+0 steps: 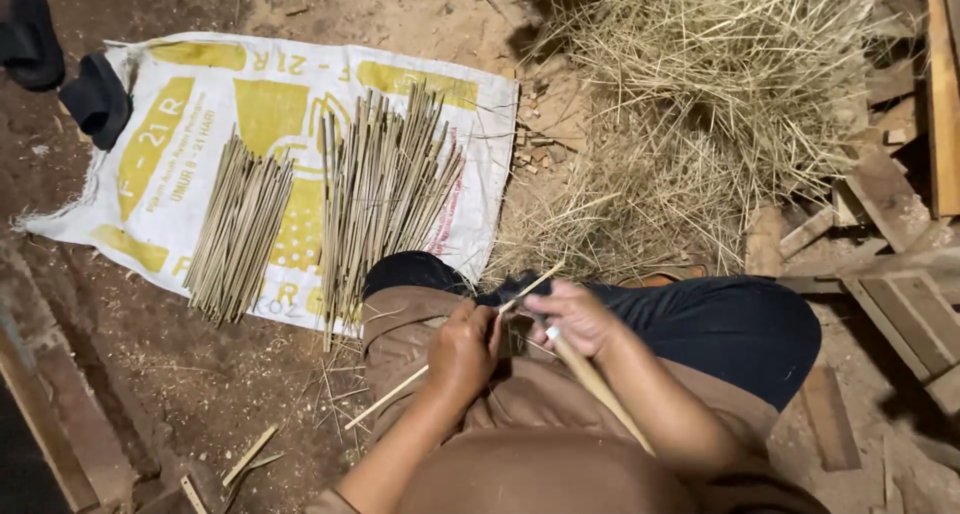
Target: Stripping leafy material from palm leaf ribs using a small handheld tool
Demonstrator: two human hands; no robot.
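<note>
Blade (520, 326) in closed right hand (580, 319) could slip off the thin stick (455, 349) into left hand (462, 352) gripping it close by.

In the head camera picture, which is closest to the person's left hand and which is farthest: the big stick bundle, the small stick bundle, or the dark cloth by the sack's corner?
From the left hand:
1. Big stick bundle, just ahead on the sack.
2. Small stick bundle, farther left on the sack.
3. Dark cloth, at the sack's far left corner.
</note>
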